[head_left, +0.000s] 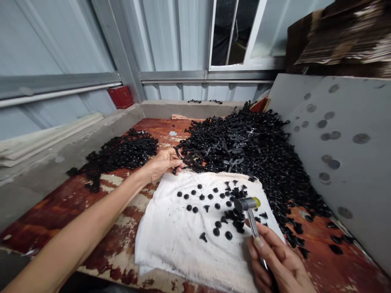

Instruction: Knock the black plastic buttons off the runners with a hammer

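Observation:
My left hand [165,162] reaches to the edge of the large heap and pinches a small black part [175,169] between its fingers. My right hand [276,258] grips a small two-faced mallet [253,221] by its metal handle. One face of the mallet head is dark grey, the other yellow; it hovers over the right side of a white cloth [171,240]. Scattered on the cloth are several black round-headed pieces [228,235], some cap up, some on their sides. Beyond the cloth rises a big heap of thin black parts [232,138].
A smaller pile of black parts [122,150] lies left on the worn red tabletop [113,211]. A grey board [339,142] with round marks stands along the right. Stacked cardboard [345,44] sits above it. At the back left corner is a red box [120,97].

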A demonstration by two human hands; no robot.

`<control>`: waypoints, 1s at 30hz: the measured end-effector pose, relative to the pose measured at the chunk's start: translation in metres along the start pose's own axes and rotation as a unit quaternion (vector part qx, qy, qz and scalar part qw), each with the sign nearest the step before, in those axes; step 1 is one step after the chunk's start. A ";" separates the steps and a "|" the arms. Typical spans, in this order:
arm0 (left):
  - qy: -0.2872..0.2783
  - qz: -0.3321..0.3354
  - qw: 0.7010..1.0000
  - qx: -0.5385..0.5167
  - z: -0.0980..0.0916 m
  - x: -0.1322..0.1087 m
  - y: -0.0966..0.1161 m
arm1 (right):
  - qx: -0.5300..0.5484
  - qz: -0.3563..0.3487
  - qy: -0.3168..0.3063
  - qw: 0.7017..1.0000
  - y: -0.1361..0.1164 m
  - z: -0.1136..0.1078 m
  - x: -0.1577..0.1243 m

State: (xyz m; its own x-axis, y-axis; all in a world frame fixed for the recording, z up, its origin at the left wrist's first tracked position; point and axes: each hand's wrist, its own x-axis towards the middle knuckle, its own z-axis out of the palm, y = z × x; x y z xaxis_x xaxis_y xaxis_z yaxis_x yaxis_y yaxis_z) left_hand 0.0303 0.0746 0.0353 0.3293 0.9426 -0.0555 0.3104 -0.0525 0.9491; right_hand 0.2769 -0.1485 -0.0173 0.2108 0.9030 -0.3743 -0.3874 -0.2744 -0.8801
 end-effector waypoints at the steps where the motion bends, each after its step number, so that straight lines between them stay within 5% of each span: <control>1: 0.002 -0.013 0.999 -0.049 0.000 -0.009 0.002 | 0.002 -0.007 -0.008 1.000 0.001 -0.001 0.001; 4: 0.020 -0.016 0.992 -0.120 0.008 -0.033 0.008 | 0.014 -0.030 -0.023 0.999 0.006 -0.005 0.006; 8: 0.029 0.139 0.988 0.067 0.040 -0.071 0.010 | 0.021 -0.031 -0.050 0.998 0.005 -0.001 0.006; 10: 0.031 0.295 0.934 0.199 0.058 -0.095 0.008 | 0.019 -0.012 -0.061 0.998 -0.001 0.006 0.002; 13: 0.002 0.495 0.815 0.302 0.082 -0.125 0.002 | 0.035 -0.019 -0.076 0.996 -0.010 0.019 -0.002; 15: -0.006 0.559 0.754 0.345 0.093 -0.140 -0.004 | 0.035 -0.032 -0.094 0.994 -0.011 0.025 -0.004; 17: -0.007 0.579 0.729 0.364 0.099 -0.155 -0.010 | 0.018 -0.040 -0.115 0.992 -0.010 0.028 -0.005; 18: -0.018 0.567 0.741 0.361 0.101 -0.162 -0.012 | 0.004 -0.044 -0.123 0.991 -0.008 0.029 -0.006; 20: -0.054 0.460 0.816 0.346 0.099 -0.177 -0.011 | -0.024 -0.052 -0.135 0.989 -0.005 0.029 -0.009; 23: -0.117 0.165 0.940 0.275 0.091 -0.191 0.002 | -0.057 -0.064 -0.145 0.986 -0.001 0.031 -0.015; 26: -0.173 -0.006 0.971 0.168 0.089 -0.190 0.015 | -0.080 -0.073 -0.159 0.981 0.006 0.036 -0.019; 30: -0.221 -0.104 0.969 0.025 0.097 -0.175 0.010 | -0.109 -0.077 -0.183 0.974 0.010 0.039 -0.024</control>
State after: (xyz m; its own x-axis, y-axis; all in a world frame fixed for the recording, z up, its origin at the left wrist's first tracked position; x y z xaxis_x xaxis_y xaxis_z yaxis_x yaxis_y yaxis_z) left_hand 0.0622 -0.1234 0.0240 0.6019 0.7014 -0.3819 0.4497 0.0975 0.8878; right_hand 0.2326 -0.1603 -0.0060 -0.0988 0.9855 -0.1382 -0.1686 -0.1535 -0.9737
